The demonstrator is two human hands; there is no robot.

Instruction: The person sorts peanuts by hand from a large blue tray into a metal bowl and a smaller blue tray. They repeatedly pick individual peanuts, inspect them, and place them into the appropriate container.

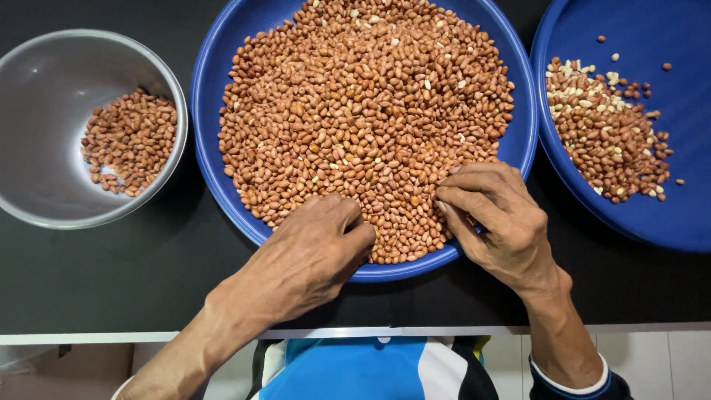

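A big blue round tray [209, 126] in the middle holds a wide heap of red-brown peanuts [363, 111]. My left hand [315, 252] rests on the tray's near edge, fingers curled in on the peanuts at the heap's front. My right hand [496, 222] lies at the tray's near right rim, its fingertips pinched together among the peanuts. Whether either hand holds any peanuts is hidden by the fingers.
A steel bowl [44, 148] at the left holds a small pile of peanuts [129, 141]. A second blue tray [666, 215] at the right carries a smaller pile mixed with pale pieces [607, 126]. All stand on a black table [111, 274] whose near edge runs below my wrists.
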